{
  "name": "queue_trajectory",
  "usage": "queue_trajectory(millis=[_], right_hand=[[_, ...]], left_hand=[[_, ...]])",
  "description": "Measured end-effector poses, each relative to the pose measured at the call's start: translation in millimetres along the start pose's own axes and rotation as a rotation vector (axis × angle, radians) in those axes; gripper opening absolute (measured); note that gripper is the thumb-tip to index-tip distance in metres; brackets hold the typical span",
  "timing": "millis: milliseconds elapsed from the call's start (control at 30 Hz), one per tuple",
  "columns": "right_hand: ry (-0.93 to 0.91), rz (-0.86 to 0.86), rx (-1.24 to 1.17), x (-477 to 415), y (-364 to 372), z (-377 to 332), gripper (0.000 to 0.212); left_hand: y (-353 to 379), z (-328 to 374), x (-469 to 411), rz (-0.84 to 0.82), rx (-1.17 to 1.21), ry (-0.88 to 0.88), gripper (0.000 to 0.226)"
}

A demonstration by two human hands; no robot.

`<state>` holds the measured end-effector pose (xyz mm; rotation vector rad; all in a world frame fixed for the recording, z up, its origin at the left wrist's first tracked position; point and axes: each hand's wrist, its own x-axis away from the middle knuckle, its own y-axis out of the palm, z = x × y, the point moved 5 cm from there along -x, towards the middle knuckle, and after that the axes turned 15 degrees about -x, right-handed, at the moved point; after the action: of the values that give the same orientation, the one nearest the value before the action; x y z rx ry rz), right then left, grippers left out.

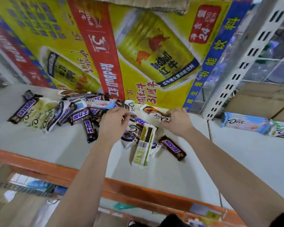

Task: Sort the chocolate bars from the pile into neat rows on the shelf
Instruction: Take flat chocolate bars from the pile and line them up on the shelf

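A loose pile of chocolate bars (pixel 82 112) lies on the white shelf (pixel 39 140), a mix of brown Snickers and white Dove wrappers. My right hand (pixel 177 122) grips a white Dove bar (pixel 156 113) at the pile's right edge. My left hand (pixel 113 123) reaches into the middle of the pile, its fingers curled over a dark-wrapped bar (pixel 131 117). Just below the hands a pale green bar (pixel 143 149) lies barcode side up, and a single Snickers bar (pixel 172 147) lies to its right. At the pile's left, Dove bars (pixel 39 115) and a Snickers (pixel 25 108) lie side by side.
Large yellow Red Bull cartons (pixel 138 54) stand directly behind the pile. A white slotted upright (pixel 246 59) stands at the right, with two Dove bars (pixel 246 122) on the shelf beyond it. The orange shelf edge (pixel 59 171) runs along the front.
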<state>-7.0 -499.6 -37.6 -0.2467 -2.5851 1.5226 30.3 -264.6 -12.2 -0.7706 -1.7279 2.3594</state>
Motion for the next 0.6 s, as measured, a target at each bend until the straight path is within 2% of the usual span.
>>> queue_trajectory(millis=[167,300,433,600], right_hand=[[0.107,0.038,-0.345,20,-8,1,0.041],[0.070,0.067,-0.404,28,-11,2,0.037],[0.070,0.074,-0.427,32,-11,8,0.045],[0.089,0.145,-0.484,38,-17,16,0.028]], left_hand=[[11,-1,-24,-0.061,0.080,0.024,0.013],[22,-1,-38,-0.124,0.006,0.023,0.021],[28,-2,-48,-0.207,-0.061,-0.015,0.041],[28,1,-56,-0.238,0.169,-0.116,0.054]])
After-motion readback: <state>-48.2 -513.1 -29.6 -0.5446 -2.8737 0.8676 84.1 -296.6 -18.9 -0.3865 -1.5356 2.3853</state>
